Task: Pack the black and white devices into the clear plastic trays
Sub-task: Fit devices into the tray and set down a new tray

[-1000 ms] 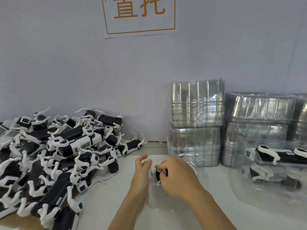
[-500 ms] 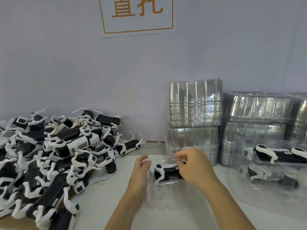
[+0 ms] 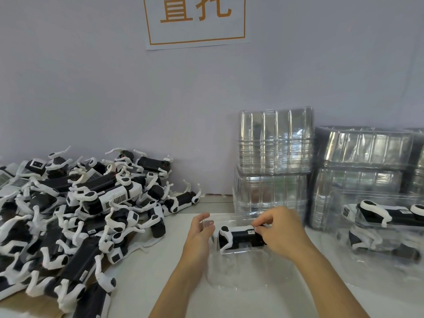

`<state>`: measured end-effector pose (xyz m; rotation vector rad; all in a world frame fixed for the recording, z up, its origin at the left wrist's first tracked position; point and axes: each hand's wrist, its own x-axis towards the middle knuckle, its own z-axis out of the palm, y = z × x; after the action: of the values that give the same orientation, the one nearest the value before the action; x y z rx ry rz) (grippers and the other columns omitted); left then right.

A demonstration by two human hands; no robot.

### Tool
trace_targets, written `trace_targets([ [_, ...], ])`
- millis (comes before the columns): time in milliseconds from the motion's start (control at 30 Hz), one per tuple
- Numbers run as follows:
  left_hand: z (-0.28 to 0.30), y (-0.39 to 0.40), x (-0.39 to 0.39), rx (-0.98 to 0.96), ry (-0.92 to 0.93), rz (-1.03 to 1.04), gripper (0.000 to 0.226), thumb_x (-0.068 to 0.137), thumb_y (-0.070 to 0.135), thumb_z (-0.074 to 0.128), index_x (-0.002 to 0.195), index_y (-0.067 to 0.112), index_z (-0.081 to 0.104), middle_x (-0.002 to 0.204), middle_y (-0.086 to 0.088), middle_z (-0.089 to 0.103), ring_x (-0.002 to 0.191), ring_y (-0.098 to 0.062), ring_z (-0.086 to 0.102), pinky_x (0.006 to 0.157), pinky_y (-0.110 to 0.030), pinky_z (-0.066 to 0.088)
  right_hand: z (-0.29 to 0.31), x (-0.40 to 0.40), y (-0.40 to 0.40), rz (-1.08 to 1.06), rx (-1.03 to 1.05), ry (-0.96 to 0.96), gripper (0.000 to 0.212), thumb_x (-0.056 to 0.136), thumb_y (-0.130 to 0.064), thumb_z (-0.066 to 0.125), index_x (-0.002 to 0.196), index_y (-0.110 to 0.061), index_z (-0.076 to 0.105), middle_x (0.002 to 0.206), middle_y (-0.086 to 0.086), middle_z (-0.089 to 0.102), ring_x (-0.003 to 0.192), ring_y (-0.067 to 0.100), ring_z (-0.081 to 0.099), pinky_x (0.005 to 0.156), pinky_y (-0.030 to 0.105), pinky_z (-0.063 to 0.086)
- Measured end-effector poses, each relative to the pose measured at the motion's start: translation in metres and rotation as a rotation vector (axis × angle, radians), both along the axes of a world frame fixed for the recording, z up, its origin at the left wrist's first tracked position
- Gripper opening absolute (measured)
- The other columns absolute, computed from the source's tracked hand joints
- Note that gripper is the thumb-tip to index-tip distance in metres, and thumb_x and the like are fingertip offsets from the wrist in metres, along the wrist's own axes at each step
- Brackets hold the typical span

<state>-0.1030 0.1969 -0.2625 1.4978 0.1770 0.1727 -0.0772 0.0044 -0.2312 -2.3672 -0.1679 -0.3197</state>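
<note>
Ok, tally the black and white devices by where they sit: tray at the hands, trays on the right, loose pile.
Device in the front tray, pinched by the right hand: 1
Packed devices on the right: 2
Loose pile: too tangled to count
Total packed in view: 3

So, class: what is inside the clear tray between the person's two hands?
One black and white device lies inside the clear tray, white end toward the left hand. The right hand pinches its other end and covers that part.
</note>
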Motion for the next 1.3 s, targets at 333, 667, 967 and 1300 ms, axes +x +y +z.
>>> trace_targets([
  [333,0.032,-0.008,-0.009,1.026,-0.478,0.015,0.030,0.091,0.004,0.051,0.101,0.023,0.072,0.106,0.012,0.063,0.106,-0.010,0.053,0.097,-0.030,0.039,0.000,-0.003,-0.006,0.090,0.130,0.031,0.042,0.088,0.007,0.055,0.095,-0.027,0.079,0.108,-0.012,0.070,0.106,0.004,0.059,0.068,0.002,0.037],
  [667,0.036,-0.048,-0.028,1.542,-0.245,-0.238,0.057,0.087,0.051,0.019,0.110,0.034,0.068,0.095,0.004,0.044,0.101,-0.018,0.035,0.091,-0.039,0.031,0.004,-0.008,-0.002,0.130,0.155,0.049,0.036,0.084,0.003,0.056,0.088,-0.023,0.081,0.098,-0.014,0.072,0.097,-0.001,0.062,0.069,0.000,0.041],
  [967,0.038,-0.040,-0.025,1.371,-0.164,-0.316,0.037,0.099,0.043,0.031,0.077,0.028,0.056,0.094,0.006,0.039,0.099,-0.013,0.031,0.087,-0.033,0.035,0.001,-0.004,-0.001,0.084,0.107,0.054,0.039,0.086,0.005,0.057,0.096,-0.026,0.079,0.117,-0.002,0.071,0.105,0.008,0.062,0.057,-0.001,0.042],
  [1300,0.032,-0.009,-0.007,1.134,-0.256,0.005,0.038,0.092,0.020,0.055,0.123,0.040,0.060,0.135,0.018,0.047,0.131,-0.008,0.036,0.109,-0.029,0.028,0.002,-0.008,-0.001,0.151,0.044,0.055,0.034,0.089,-0.005,0.060,0.095,-0.034,0.077,0.118,-0.012,0.068,0.114,0.005,0.058,0.074,0.006,0.038],
])
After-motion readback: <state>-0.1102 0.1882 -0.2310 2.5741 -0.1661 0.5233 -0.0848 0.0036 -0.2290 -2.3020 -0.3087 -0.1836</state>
